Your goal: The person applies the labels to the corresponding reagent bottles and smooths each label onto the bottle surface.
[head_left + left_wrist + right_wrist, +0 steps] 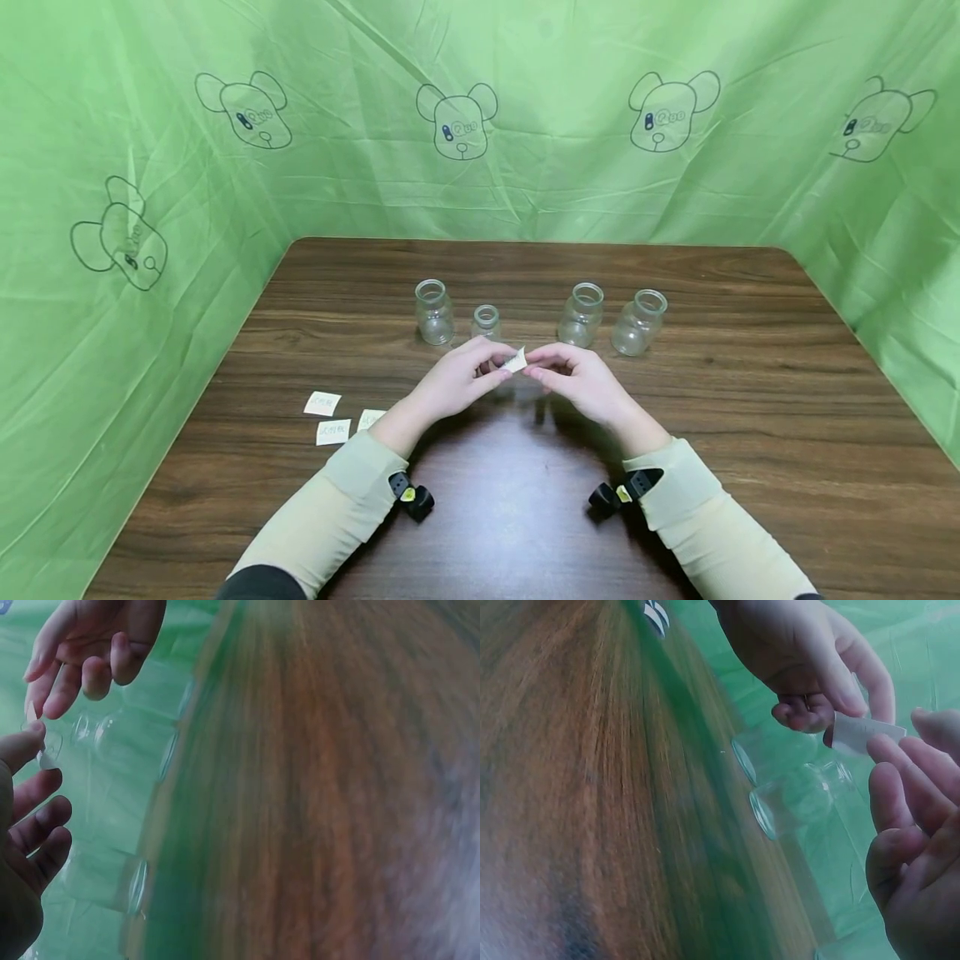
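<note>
Over the middle of the table, my left hand [459,382] pinches a small white paper label [515,362] between thumb and fingers. Facing it from the other side, my right hand [583,383] has its fingertips at the label's free edge. The right wrist view shows the label [866,735] held flat, one right fingertip against it and the right thumb standing apart. Just behind the left hand stands a small glass jar [486,318], its lower part hidden. Two larger glass jars, one nearer [581,315] and one further right [639,322], stand behind the right hand.
Another glass jar [434,312] stands at the back left. Several white handwritten labels lie on the left of the wooden table [750,400], among them an upper label [322,404] and a lower label [333,432]. A green cloth [525,192] hangs around the table.
</note>
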`<state>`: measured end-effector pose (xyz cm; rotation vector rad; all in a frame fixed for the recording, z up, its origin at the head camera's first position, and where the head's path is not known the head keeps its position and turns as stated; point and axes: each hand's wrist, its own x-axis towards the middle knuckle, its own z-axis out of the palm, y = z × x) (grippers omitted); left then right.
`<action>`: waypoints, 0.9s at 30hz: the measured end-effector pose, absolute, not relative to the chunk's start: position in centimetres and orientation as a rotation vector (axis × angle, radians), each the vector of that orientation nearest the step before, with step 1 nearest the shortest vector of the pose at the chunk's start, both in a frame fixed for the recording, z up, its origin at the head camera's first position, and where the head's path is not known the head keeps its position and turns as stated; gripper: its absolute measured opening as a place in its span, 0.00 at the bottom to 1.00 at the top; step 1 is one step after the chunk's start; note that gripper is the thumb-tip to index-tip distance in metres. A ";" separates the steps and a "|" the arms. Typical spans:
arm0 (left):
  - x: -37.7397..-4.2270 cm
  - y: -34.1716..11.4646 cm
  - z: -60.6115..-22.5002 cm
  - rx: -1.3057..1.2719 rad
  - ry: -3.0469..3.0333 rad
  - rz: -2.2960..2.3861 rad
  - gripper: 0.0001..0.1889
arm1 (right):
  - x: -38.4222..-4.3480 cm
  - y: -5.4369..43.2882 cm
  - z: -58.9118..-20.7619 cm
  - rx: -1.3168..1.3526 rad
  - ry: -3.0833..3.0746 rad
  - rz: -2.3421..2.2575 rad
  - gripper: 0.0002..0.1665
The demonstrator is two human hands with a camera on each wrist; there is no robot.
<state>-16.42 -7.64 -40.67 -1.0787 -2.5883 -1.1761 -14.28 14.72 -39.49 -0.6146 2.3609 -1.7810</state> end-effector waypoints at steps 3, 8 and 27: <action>-16.4 -7.4 -40.7 -1.091 -2.600 -1.188 0.13 | -14.3 14.5 -39.6 -0.597 2.359 -1.797 0.13; -16.2 -7.0 -40.7 -1.090 -2.598 -1.191 0.13 | -14.3 14.3 -39.7 -0.556 2.369 -1.817 0.10; -15.6 -5.8 -40.6 -1.022 -2.494 -1.295 0.07 | -14.4 14.0 -39.8 -0.509 2.404 -1.790 0.06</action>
